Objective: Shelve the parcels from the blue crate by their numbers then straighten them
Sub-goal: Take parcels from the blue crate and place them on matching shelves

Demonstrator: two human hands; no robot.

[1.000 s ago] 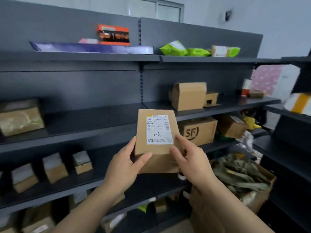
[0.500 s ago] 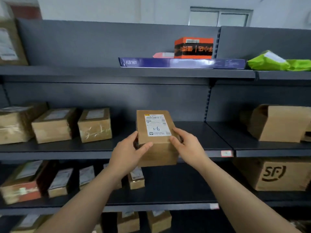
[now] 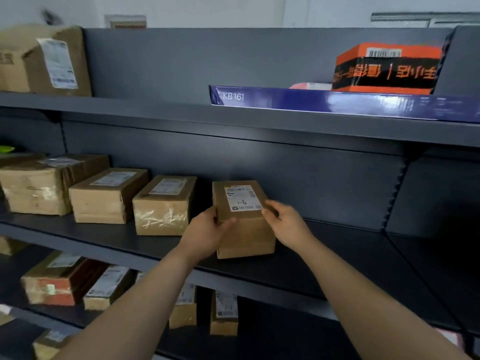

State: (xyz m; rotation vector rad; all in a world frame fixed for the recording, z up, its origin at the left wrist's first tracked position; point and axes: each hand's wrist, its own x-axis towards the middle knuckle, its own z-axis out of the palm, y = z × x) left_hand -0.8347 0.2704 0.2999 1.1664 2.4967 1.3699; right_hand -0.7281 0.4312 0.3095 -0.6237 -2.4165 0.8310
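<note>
We judged this the placing step: the parcel (image 3: pixel 241 219) marked 1-6 sat on the middle shelf (image 3: pixel 337 255), at three o'clock from the nearest box (image 3: pixel 163 206). Our left hand (image 3: pixel 205 232) and right hand (image 3: pixel 285 222) gripped its sides. The next move would call for release, then squaring it with that box.

Brown cardboard parcel (image 3: pixel 244 219) labelled "1-6" sits on the middle shelf (image 3: pixel 324 258).

Both hands (image 3: pixel 207 233) (image 3: pixel 287 224) grip parcel (image 3: pixel 245 229) (marked 1-6) on middle shelf (image 3: pixel 337 253)
</note>
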